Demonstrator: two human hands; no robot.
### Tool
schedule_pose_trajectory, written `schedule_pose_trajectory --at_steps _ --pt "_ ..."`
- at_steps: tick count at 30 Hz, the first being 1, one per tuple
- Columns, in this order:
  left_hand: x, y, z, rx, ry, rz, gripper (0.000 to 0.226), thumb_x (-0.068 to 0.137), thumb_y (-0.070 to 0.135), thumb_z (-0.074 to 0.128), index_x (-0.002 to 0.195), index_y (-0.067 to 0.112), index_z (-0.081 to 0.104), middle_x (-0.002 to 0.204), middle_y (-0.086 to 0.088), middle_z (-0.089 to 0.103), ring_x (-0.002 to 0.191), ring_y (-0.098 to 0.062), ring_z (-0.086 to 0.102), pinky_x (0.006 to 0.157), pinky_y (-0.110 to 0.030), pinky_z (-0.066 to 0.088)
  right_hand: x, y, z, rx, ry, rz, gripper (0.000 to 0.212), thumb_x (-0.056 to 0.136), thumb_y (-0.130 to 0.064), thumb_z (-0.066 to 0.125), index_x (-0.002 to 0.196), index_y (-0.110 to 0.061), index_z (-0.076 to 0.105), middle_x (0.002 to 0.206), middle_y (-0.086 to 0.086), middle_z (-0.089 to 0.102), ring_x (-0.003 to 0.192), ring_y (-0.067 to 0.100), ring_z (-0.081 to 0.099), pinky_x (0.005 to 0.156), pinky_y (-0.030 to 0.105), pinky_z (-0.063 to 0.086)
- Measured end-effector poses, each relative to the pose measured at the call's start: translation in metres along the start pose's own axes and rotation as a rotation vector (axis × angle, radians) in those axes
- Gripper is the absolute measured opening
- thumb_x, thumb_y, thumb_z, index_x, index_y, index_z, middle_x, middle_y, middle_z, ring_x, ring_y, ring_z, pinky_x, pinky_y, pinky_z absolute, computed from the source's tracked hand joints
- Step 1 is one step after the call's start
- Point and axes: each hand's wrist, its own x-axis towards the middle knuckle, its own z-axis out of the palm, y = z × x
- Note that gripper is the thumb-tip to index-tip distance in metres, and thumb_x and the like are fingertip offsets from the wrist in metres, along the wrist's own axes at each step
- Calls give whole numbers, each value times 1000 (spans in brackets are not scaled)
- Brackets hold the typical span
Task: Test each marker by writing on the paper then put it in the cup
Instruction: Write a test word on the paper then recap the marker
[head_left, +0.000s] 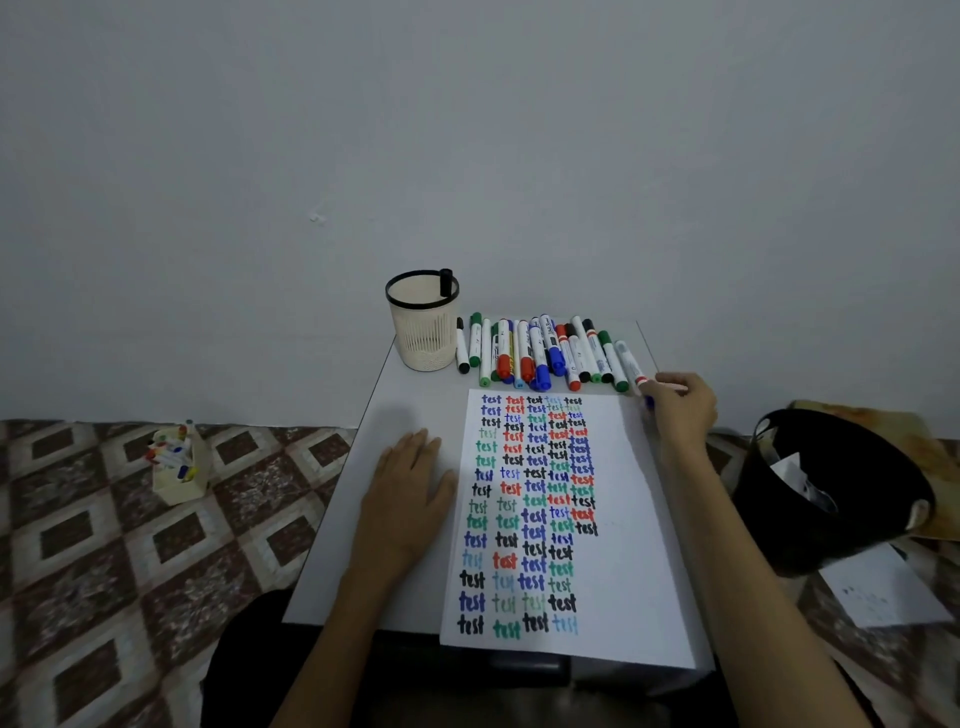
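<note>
A white paper (634, 519) covered in columns of the word "test" in several colours lies on the small grey table (415, 395). Behind it is a row of several markers (540, 348) with black, green, red and blue caps. At the back left stands a cream cup (422, 332) with a black rim and one black-capped marker (445, 282) in it. My right hand (683, 408) is at the paper's top right corner and grips a white marker (670, 386) there. My left hand (410, 491) rests flat on the table, left of the paper.
A black bin (831, 499) with scrap paper stands on the floor to the right, with a loose sheet (878, 587) beside it. On the patterned floor to the left sits a cream box (182, 462) holding several markers. A plain wall rises behind the table.
</note>
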Motion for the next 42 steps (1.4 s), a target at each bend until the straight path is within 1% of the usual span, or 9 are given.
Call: schedule_pose_trajectory --at_steps 4,7,11,20,24,31,35,39,42 --pt "-1 1 -1 -55 9 -26 54 97 42 41 143 17 35 152 0 28 141 -13 18 114 -30 12 -30 -18 -15 574 -246 428 20 86 -3 64 105 1 59 95 15 61 75 19 59 62 25 52" --pt "-3 5 -7 -93 -22 42 58 94 55 31 144 24 34 152 3 29 140 -12 20 114 -33 14 -59 -25 -24 617 -475 503 11 89 -9 61 99 -4 60 91 9 59 83 18 58 79 30 51" --pt "-5 6 -5 55 -193 237 78 81 76 8 145 36 25 156 5 18 143 -10 10 117 -36 2 -86 -22 -23 664 -632 557 20 86 -4 61 106 -6 62 78 6 60 65 13 55 64 22 47" --pt "-4 0 -2 -15 -178 223 81 79 79 15 143 32 32 154 6 23 141 -3 11 114 -28 -3 -103 -7 -14 444 -759 283 20 80 10 60 74 -8 52 62 13 54 50 18 47 44 21 38" --pt "-3 9 -11 -233 -132 164 83 78 80 26 142 28 35 149 11 32 133 0 23 112 -29 17 -115 -6 -17 266 -915 167 21 76 3 75 77 -4 55 58 15 60 44 20 54 39 22 43" --pt "-6 59 -24 -395 -235 317 33 89 46 54 111 21 58 84 7 67 72 -6 63 68 -30 54 -142 -15 -7 210 -860 -53 29 84 -23 73 78 -1 54 52 19 56 35 22 48 37 20 37" --pt "-3 68 -24 -408 -297 280 28 94 39 46 105 15 56 78 -2 64 68 -14 60 68 -36 53 -146 -13 -5 278 -732 -109 33 79 -18 78 72 -1 51 50 19 53 34 21 42 37 20 33" --pt "-13 87 -19 -472 -386 280 33 100 38 34 128 23 42 82 7 63 67 -4 59 66 -20 48 -144 -18 -7 293 -719 -97 31 74 -11 81 71 0 51 49 12 51 34 16 40 38 20 35" --pt "-19 90 -9 -551 -234 286 27 97 46 32 117 35 47 63 -9 59 53 -25 55 53 -38 46 -138 -20 -12 311 -820 -53 33 75 -9 79 66 -5 48 49 13 50 32 17 35 36 20 31"
